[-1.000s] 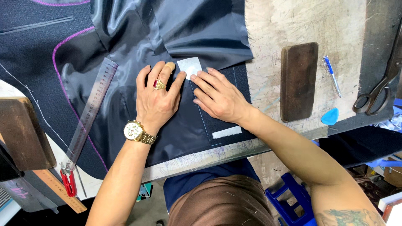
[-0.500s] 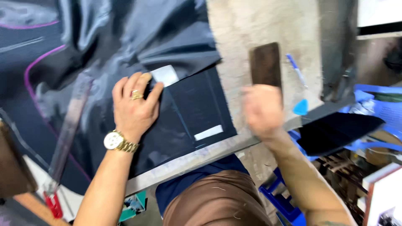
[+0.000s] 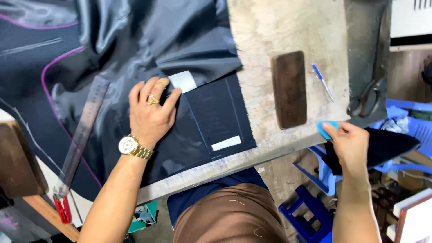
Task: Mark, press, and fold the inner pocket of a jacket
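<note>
Lying under your left hand (image 3: 150, 114) is the biggest thing, a dark navy garment (image 3: 135, 54) with shiny lining and a purple chalk line, spread over the worn table (image 3: 288, 27). Your left hand is open and flat, fingers spread, pressing on the cloth; it grasps nothing. Just beyond its fingertips sits a small white patch (image 3: 182, 81), touching the index finger, and a second white strip (image 3: 226, 143) lies to the right of your wrist, nearer to you. A long clear ruler (image 3: 83, 130) rests on the cloth to the left of this hand, with red clips (image 3: 63, 209) at its near end.

Between your two hands lies a dark brown block (image 3: 289, 89), and a blue pen (image 3: 322, 81) is just past it. Scissors (image 3: 369, 96) lie beyond your right hand (image 3: 351, 146). Your right hand is at the table edge and pinches a small blue tailor's chalk (image 3: 326, 128) with its fingertips.
</note>
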